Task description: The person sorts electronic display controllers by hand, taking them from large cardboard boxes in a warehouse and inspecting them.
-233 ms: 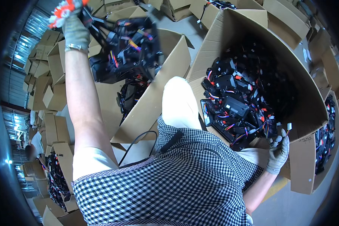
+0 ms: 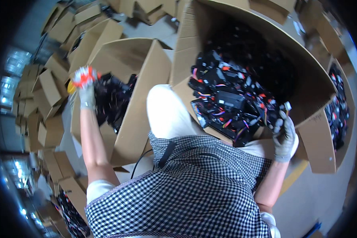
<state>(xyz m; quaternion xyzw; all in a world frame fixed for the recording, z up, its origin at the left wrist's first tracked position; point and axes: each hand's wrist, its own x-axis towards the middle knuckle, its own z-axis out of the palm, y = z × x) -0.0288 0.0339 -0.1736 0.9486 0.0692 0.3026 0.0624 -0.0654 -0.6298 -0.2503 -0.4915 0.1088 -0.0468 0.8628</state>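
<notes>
My left hand (image 2: 87,97), in a pale work glove, is closed round a bunch of red and white plugs (image 2: 84,76) over the left carton (image 2: 142,91). Black electronic units with cables (image 2: 114,97) lie or hang beside it inside that carton; motion blur hides which cables run into the hand. At the near right edge of the large carton (image 2: 182,51), my gloved right hand (image 2: 283,139) has its fingers curled. A cable with a small white plug (image 2: 288,106) sticks up at its fingertips. Black boxy units with coloured wires (image 2: 230,99) fill the large carton's bottom.
Another carton (image 2: 317,146) with black units stands at the far right. Opened cartons (image 2: 51,87) crowd the left and back. At lower left is a further heap of black units (image 2: 71,216). A black cable (image 2: 139,162) loops beside my apron (image 2: 186,190).
My left hand has come down and nearer, bringing the raised cluster of black units down into the left carton. The view has shifted. My right hand stays at the large carton's edge.
</notes>
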